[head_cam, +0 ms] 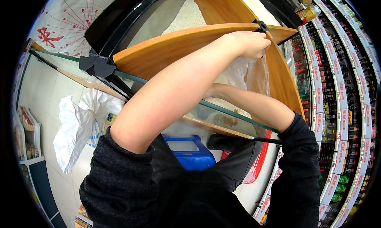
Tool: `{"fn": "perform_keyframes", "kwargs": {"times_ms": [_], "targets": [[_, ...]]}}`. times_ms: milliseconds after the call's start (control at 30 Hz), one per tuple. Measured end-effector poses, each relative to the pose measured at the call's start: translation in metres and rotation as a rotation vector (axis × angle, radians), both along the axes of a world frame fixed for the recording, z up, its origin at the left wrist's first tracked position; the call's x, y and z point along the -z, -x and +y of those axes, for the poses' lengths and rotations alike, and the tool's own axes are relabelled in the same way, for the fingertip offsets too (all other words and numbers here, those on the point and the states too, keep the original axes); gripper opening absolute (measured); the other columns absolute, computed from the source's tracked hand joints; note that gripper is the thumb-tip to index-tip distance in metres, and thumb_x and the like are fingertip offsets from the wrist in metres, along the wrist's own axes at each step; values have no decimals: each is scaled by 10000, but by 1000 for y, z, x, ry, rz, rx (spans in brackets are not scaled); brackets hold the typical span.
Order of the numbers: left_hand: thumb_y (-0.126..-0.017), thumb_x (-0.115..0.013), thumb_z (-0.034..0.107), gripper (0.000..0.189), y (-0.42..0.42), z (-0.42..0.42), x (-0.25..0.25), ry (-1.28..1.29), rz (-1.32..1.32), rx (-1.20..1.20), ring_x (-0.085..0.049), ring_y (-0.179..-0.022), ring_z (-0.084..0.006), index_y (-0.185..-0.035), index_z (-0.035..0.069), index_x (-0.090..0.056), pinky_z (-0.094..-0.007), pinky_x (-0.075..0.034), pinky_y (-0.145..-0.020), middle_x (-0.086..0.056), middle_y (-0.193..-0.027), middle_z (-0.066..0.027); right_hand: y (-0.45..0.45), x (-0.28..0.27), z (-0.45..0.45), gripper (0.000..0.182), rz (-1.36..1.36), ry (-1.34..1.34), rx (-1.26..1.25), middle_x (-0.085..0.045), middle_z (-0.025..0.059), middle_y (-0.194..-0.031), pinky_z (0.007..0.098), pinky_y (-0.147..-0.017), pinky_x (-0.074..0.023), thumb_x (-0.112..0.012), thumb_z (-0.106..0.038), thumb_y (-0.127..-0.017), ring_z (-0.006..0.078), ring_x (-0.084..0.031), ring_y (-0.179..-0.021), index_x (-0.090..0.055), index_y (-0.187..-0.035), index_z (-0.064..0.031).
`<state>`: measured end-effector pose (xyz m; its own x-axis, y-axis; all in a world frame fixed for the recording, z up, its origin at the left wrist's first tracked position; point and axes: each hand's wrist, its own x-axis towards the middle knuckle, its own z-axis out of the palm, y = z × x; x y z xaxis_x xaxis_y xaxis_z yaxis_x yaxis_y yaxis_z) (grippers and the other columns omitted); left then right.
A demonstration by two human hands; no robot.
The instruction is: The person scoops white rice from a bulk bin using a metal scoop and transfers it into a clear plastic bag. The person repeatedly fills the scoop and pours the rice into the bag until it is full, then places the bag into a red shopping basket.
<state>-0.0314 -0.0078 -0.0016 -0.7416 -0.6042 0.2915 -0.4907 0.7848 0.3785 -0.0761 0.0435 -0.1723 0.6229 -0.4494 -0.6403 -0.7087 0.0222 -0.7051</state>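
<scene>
My left arm reaches across to the upper right. At its end my left hand point(253, 45) is closed on the top of a clear plastic bag point(259, 73), beside a wooden divider point(282, 79). The bag hangs down into a bin compartment that holds pale grain point(221, 104), which looks like rice. My right arm crosses below, over the glass front panel point(235, 116) and into the same compartment. Only the wrist side of my right hand point(210, 91) shows; my left forearm hides its fingers and anything in them.
Another wooden divider point(178, 39) separates the far compartment of white grain point(187, 15). A black bracket point(96, 65) joins the glass at the left. Below are a blue plastic stool point(193, 159), a red basket point(262, 159) and a white sack point(74, 123). Bottle shelves point(336, 109) line the right.
</scene>
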Motion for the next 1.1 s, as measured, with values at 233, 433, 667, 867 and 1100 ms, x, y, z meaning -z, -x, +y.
{"fn": "perform_keyframes", "kwargs": {"times_ms": [233, 433, 667, 867, 1100], "targets": [[-857, -587, 170, 265, -9, -10, 8, 8, 46, 0, -551, -1068, -282, -1101, 68, -566, -389, -467, -879, -549, -1124, -109, 22, -36, 12, 378, -130, 49, 17, -681, 92, -949, 245, -634, -437, -453, -67, -891, 102, -497, -669, -537, -1256, -20], [-835, -559, 152, 257, -6, -22, 14, 13, 108, 23, -562, -1000, -308, -1056, 24, -580, -373, -448, -880, -581, -1034, -149, 69, -100, 23, 487, -241, 54, 81, -683, 95, -928, 243, -677, -419, -451, -57, -897, 114, -462, -697, -368, -1375, -17], [-830, -546, 145, 310, -16, -19, 14, 5, 44, 29, -550, -1030, -292, -1116, 28, -562, -369, -437, -901, -584, -1051, -145, 140, -183, 67, 448, -136, 167, 246, -694, 69, -888, 225, -628, -384, -470, -93, -903, 82, -438, -662, -426, -1341, -7], [-826, -547, 158, 350, -21, -12, 10, -67, 12, -8, -556, -1029, -298, -1148, 21, -536, -376, -444, -894, -584, -1058, -161, 198, -227, 92, 388, 36, 370, 477, -627, -2, -754, 212, -576, -375, -473, -92, -890, 55, -493, -671, -508, -1264, 3], [-820, -554, 219, 403, -19, -5, 6, -96, 5, -39, -592, -986, -309, -1168, 19, -522, -394, -473, -847, -608, -1028, -189, 209, -234, 93, 353, 325, 1003, 358, -668, 123, -750, 335, -668, -480, -501, -91, -878, 222, -638, -710, -529, -1217, 2]]}}
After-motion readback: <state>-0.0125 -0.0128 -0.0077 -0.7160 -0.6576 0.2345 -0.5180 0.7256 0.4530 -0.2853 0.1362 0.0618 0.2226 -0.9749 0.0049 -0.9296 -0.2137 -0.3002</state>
